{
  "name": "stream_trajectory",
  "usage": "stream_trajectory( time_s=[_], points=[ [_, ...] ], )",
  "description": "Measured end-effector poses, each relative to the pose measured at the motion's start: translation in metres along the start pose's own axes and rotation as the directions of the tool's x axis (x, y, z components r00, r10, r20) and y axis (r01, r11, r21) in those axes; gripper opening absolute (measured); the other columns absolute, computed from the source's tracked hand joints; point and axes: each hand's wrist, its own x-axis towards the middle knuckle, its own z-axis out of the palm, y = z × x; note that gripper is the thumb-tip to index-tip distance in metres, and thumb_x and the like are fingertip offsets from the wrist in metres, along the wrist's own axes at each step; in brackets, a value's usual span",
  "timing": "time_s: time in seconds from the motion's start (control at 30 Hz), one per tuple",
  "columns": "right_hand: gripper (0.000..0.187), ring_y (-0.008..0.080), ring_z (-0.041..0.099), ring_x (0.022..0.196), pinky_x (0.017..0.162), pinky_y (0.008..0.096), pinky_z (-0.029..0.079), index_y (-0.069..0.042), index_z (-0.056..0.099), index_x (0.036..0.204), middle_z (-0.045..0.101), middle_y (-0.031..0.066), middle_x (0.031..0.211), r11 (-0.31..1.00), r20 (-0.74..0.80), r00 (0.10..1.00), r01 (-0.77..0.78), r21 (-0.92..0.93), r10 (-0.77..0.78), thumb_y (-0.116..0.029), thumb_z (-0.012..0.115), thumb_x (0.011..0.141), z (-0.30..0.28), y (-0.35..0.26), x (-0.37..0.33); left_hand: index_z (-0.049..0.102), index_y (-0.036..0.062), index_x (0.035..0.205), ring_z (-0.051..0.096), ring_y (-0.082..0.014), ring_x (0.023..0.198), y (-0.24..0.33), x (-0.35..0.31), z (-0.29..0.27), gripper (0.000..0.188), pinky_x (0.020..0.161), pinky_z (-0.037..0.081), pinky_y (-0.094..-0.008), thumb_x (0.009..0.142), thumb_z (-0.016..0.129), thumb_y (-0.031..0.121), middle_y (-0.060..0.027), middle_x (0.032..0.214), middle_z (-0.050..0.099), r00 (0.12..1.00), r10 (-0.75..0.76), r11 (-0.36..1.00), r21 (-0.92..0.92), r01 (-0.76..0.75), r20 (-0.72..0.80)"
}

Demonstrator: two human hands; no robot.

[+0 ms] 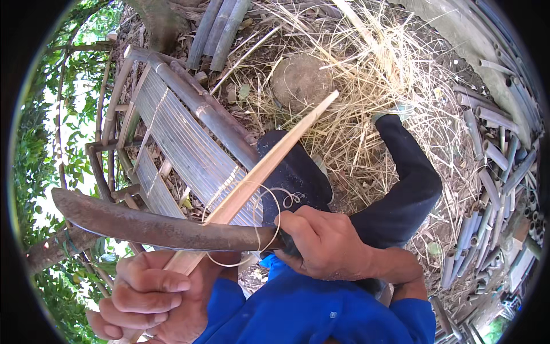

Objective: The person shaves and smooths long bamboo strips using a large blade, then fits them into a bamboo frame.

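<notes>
My left hand (157, 298) is wrapped round the lower end of a long, pale split strip of wood or bamboo (272, 162), which slants up and away to a narrow tip. In my right hand (332, 243) is the handle of a machete (152, 227). Its dark, worn, curved blade points left and crosses over the strip just above my left fingers. Thin curled shavings (279, 202) hang around the strip and blade near my right hand. The machete's handle is mostly hidden by my fingers.
Left of my legs stands a bamboo bench (183, 137) with a slatted seat. A round stump (302, 80) sits ahead among straw-like shavings (366, 74). Cut bamboo poles (219, 31) lie beyond the bench, and many more bamboo pieces (495, 117) are piled along the right.
</notes>
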Motion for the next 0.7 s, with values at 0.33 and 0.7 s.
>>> stream_trajectory(
  time_s=[0.33,0.7],
  points=[
    [0.04,0.024,0.074,0.075,0.066,0.0333,0.059,-0.006,0.06,0.117,0.07,0.0111,0.093,0.967,-0.077,0.976,-0.189,0.174,0.204,-0.008,0.083,0.083,0.0,0.014,0.0,0.039,0.0141,0.083,0.034,-0.0146,0.043,-0.022,-0.016,-0.012,0.049,0.037,0.037,-0.0355,0.11,0.029,0.054,-0.0023,0.061,0.035,0.979,-0.034,0.993,0.117,0.01,0.2],
    [0.039,0.0275,0.074,0.085,0.074,0.0366,0.06,-0.003,0.065,0.123,0.071,0.0142,0.099,0.847,0.107,0.989,-0.146,0.511,0.105,-0.007,0.079,0.087,-0.01,0.026,-0.01,0.051,0.0075,0.106,0.035,-0.0138,0.045,0.001,0.0,-0.023,0.043,0.037,0.037,-0.0337,0.109,0.042,0.05,-0.0006,0.062,0.034,0.972,0.032,0.999,0.009,-0.035,0.231]
  ],
)
